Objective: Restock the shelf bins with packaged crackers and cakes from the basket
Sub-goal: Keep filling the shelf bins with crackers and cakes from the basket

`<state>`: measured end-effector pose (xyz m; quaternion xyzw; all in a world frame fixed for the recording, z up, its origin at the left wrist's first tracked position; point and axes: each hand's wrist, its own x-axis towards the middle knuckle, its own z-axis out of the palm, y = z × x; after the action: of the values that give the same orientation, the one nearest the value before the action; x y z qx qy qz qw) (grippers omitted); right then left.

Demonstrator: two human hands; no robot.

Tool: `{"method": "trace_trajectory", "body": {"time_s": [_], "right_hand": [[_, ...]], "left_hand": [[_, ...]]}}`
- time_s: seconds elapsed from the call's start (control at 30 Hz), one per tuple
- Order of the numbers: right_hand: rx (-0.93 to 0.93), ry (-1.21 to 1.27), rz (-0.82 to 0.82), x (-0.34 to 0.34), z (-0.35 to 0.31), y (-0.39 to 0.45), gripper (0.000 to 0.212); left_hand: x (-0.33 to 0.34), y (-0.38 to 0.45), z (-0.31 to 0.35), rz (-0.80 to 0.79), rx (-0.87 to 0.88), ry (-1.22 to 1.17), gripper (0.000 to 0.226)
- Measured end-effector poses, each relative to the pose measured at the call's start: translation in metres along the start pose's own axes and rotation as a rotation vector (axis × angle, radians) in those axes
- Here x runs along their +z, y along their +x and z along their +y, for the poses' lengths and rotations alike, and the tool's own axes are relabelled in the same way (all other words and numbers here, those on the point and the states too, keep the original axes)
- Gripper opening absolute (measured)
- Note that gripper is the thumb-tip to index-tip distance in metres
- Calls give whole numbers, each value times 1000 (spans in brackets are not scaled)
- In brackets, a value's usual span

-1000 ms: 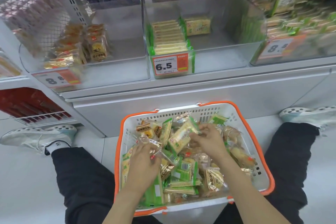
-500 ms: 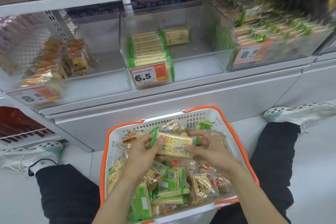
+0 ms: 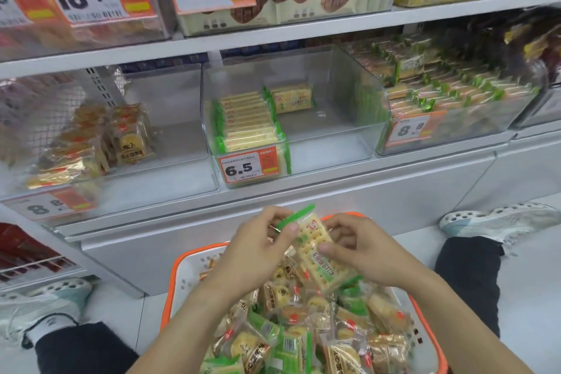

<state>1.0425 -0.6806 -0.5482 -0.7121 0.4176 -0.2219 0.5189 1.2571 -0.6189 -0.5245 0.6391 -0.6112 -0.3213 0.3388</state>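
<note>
Both hands grasp one cracker pack (image 3: 317,255) above the far rim of the basket (image 3: 182,279): the left hand (image 3: 255,249) pinches its upper green-edged end, and the right hand (image 3: 361,249) curls round its right side. The white, orange-rimmed basket below is heaped with wrapped crackers and cakes. Beyond it, at the shelf's front edge, the clear middle bin (image 3: 334,149) holds a row of matching packs (image 3: 249,121) along its left wall.
</note>
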Motion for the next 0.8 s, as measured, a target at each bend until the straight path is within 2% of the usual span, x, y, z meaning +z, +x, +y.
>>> {"method": "trace_trajectory", "body": {"time_s": [0.1,0.2,0.3,0.4,0.47,0.57,0.73,0.8], "right_hand": [[10,165,238,-21,-30,19,34],[87,536,400,-45,-65,52,28],[152,657,332,-68,-101,90,24],[156,649,315,-85,-118,130,16],[126,498,373,-97,-122,159,23],[84,17,452,-115,-118,203,39],[174,-878,231,-112,-105,277,42],[146,-961,236,-107,-92,304,45]], "left_hand": [[-23,32,25,171,80,35,13],[-45,82,50,311,194,152,9],[-60,143,52,376,185,436,15],[-63,179,42,247,-66,560,29],[-60,186,38,164,-202,526,44],[-56,189,32,172,-216,594,53],[-53,188,31,118,-268,692,57],[-53,191,31,102,-273,719,59]]}}
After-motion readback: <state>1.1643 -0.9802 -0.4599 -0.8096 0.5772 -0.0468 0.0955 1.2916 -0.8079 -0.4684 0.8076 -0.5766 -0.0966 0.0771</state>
